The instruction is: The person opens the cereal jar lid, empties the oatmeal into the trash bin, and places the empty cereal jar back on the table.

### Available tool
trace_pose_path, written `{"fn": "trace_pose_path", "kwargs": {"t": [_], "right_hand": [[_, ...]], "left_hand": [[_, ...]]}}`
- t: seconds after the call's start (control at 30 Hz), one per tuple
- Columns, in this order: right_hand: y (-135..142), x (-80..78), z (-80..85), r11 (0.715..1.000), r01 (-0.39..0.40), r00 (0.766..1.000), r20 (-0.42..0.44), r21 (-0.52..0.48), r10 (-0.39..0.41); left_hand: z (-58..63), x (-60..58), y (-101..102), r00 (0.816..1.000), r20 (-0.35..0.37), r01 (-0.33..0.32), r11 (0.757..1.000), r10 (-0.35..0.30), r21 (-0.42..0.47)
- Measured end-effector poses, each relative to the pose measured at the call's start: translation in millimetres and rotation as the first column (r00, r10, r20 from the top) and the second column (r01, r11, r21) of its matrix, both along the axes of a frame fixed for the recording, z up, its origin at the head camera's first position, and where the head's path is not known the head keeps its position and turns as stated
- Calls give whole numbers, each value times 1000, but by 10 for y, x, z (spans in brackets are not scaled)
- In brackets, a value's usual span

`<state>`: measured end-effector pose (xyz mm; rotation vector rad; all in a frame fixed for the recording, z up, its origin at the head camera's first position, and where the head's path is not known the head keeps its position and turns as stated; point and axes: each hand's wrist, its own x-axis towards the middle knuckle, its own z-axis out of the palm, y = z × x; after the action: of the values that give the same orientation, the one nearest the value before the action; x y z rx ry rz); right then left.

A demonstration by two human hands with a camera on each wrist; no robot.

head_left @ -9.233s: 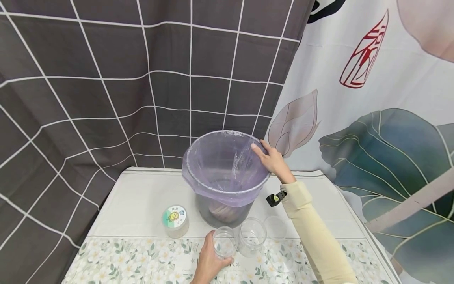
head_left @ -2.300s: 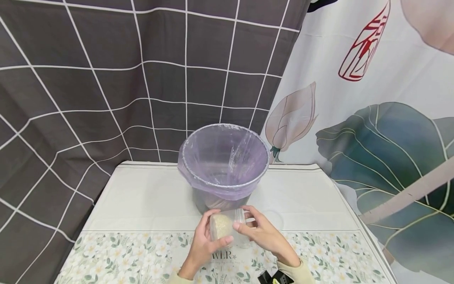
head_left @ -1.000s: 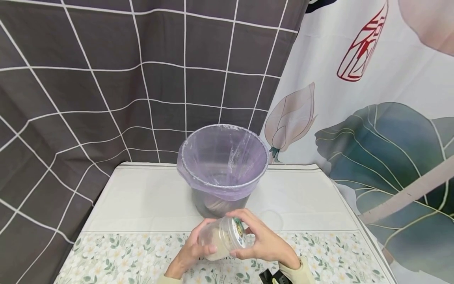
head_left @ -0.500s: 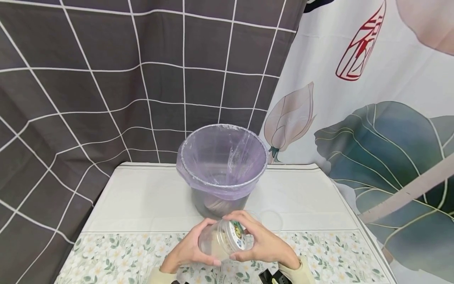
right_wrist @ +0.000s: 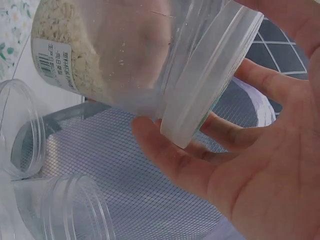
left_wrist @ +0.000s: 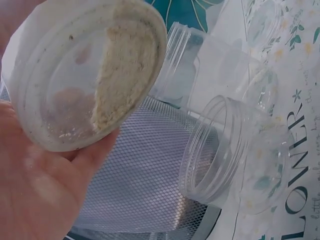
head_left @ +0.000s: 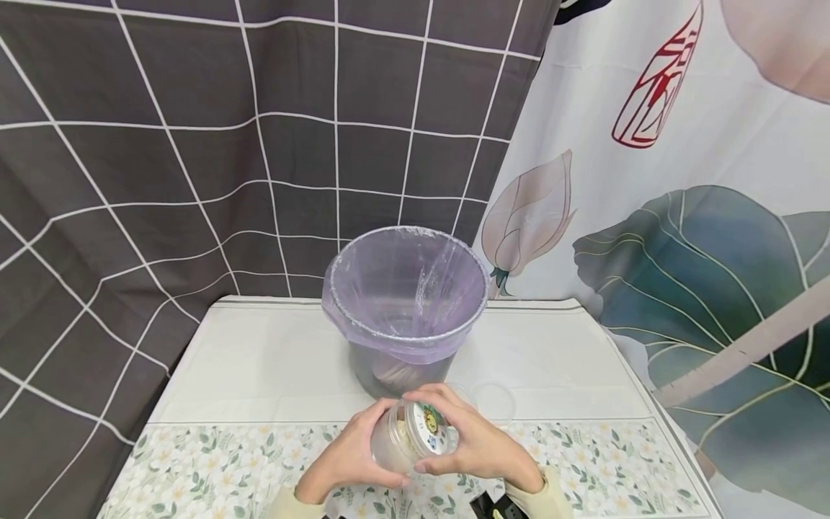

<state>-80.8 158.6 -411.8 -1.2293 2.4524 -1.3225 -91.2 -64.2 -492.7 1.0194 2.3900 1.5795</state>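
My left hand [head_left: 346, 458] grips the body of a clear plastic jar [head_left: 389, 448] in front of the bin. The jar is tilted, its lid end raised toward the right. Pale, flaky bits lie heaped along one side inside, and a white label with a barcode [left_wrist: 55, 95] is not visible from the bottom. My right hand [head_left: 483, 448] holds the white lid [head_left: 431, 427], printed with green and a yellow figure, fingers spread round its edge. In the right wrist view the lid [right_wrist: 210, 75] sits askew at the jar's mouth; whether it is fully free I cannot tell.
A mesh bin [head_left: 395, 375] with a purple liner [head_left: 415, 353] stands just beyond my hands. Two clear, lidless jars [left_wrist: 215, 150] stand beside the bin, mostly hidden by my right hand in the head view. Clear discs [head_left: 496, 404] lie on the tablecloth [head_left: 551, 360].
The jar stood left of the bin at first; both hands now hold it. My right hand has left the bin's rim. Lately the jar has turned, showing more of the lid's top.
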Motion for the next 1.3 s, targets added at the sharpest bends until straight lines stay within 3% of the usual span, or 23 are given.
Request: {"fn": "trace_pose_path", "kwargs": {"t": [0.17,0.33,0.47,0.67,0.87,1.03,1.3], "right_hand": [[107,-41,-188,997,65,998,14,33,-65],[202,24,-52,989,142,987,71,39,-144],[298,60,23,975,219,965,137,44,-223],[584,14,-287,942,326,930,151,79,-335],[838,24,-519,896,424,881,171,127,-441],[1005,12,-674,839,516,828,148,173,-540],[1238,-12,-893,753,608,744,152,251,-651]], "left_hand": [[-28,9,7,998,-50,-33,999,32,-7],[-48,30,-13,994,-58,-89,996,90,7],[-46,53,-49,986,-47,-162,987,163,14],[-27,84,-112,955,-50,-292,956,292,1],[-7,76,-195,931,-104,-348,937,350,39],[20,52,-265,910,-162,-374,925,380,68],[51,20,-354,885,-192,-410,906,423,107]]}}
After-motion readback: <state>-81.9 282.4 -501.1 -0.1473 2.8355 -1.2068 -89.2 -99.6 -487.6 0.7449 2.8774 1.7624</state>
